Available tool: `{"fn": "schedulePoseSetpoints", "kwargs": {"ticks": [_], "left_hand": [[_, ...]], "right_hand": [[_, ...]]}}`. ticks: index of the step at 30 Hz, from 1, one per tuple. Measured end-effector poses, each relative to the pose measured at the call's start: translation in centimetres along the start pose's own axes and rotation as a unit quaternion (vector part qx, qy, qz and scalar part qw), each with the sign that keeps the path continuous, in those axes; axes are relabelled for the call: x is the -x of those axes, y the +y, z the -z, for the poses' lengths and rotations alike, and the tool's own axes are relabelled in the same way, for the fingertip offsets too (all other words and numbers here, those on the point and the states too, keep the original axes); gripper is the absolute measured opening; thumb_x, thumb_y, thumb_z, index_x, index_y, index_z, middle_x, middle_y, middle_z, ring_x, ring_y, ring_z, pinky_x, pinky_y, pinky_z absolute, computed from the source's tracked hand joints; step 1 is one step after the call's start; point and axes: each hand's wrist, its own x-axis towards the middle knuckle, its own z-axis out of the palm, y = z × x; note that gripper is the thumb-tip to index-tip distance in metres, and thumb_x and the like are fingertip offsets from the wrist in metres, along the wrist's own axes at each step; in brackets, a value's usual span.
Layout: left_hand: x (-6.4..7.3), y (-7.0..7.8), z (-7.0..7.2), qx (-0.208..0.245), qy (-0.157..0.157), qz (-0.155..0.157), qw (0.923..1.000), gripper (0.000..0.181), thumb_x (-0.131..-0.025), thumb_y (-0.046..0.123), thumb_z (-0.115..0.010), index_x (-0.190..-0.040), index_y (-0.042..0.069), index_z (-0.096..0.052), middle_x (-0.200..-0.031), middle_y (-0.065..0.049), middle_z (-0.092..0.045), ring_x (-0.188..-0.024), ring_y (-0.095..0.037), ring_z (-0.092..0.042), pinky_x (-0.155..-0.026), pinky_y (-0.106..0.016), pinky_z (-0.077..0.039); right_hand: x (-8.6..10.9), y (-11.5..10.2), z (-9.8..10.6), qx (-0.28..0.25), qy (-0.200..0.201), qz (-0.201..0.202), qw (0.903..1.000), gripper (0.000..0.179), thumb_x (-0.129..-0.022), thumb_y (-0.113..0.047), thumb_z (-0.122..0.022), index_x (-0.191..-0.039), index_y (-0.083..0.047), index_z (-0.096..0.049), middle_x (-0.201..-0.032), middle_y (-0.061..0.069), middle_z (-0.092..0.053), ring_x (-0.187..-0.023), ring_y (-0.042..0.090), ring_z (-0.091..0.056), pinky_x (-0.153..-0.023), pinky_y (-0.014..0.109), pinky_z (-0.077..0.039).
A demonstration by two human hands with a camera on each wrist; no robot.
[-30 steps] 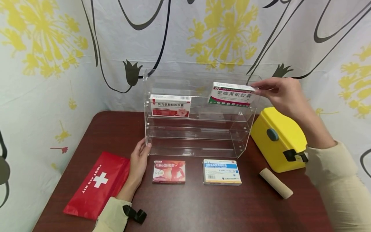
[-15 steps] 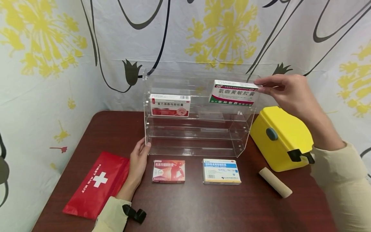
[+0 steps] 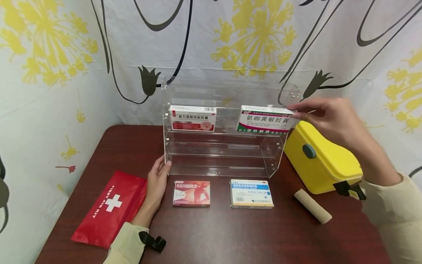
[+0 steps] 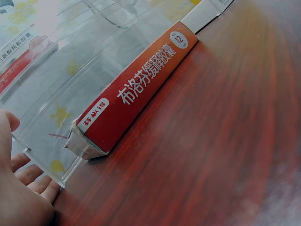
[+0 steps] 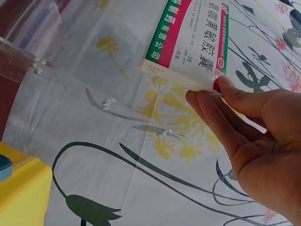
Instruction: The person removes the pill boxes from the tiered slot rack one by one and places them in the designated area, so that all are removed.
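My right hand (image 3: 333,116) pinches the right end of a white, green and magenta medicine box (image 3: 263,121) between thumb and fingers. The box overlaps the right part of a clear acrylic display rack (image 3: 217,150), level with a white and red medicine box (image 3: 192,121) standing on the left of that tier. In the right wrist view, thumb and fingertips meet at the corner of the held medicine box (image 5: 188,42). My left hand (image 3: 157,183) holds the rack's lower left side panel, its thumb at the front edge and the other fingers outside, as the left wrist view shows too.
On the table before the rack lie a red-orange medicine box (image 3: 191,193) and a blue and white one (image 3: 251,194). A red first aid pouch (image 3: 110,209) lies at left. On the right are a yellow case (image 3: 319,157) and a tan roll (image 3: 312,206). Patterned cloth hangs behind.
The right hand first raised the white, green and magenta medicine box slightly, then lowered it toward the tier, its front turning more upright. My left hand stays on the rack.
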Motion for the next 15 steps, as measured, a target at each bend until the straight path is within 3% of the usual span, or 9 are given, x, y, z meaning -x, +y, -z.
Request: {"fn": "schedulePoseSetpoints", "kwargs": {"ticks": [11,15], "left_hand": [[0.0,0.0,0.1,-0.003,-0.003,0.003,1.0000,0.050,-0.100,0.032,-0.058,-0.144,0.011,-0.048,-0.139,-0.010,-0.053,-0.125,-0.020,-0.052,-0.099,-0.023,-0.043],[0.0,-0.1,0.1,0.000,-0.004,0.004,1.0000,0.050,-0.100,0.032,-0.058,-0.144,0.011,-0.048,-0.139,-0.010,-0.053,-0.125,-0.020,-0.052,-0.099,-0.023,-0.043]], "right_hand": [[2.7,0.1,-1.6,-0.049,-0.065,0.011,0.9966,0.035,-0.081,0.003,-0.077,-0.109,-0.017,-0.075,-0.101,-0.009,-0.071,-0.085,0.003,-0.067,-0.070,0.012,-0.051],[3.7,0.2,-2.1,-0.073,-0.078,0.019,0.9941,0.038,-0.078,0.004,-0.079,-0.107,-0.020,-0.075,-0.098,-0.012,-0.070,-0.068,0.004,-0.062,-0.059,0.013,-0.049]]}}
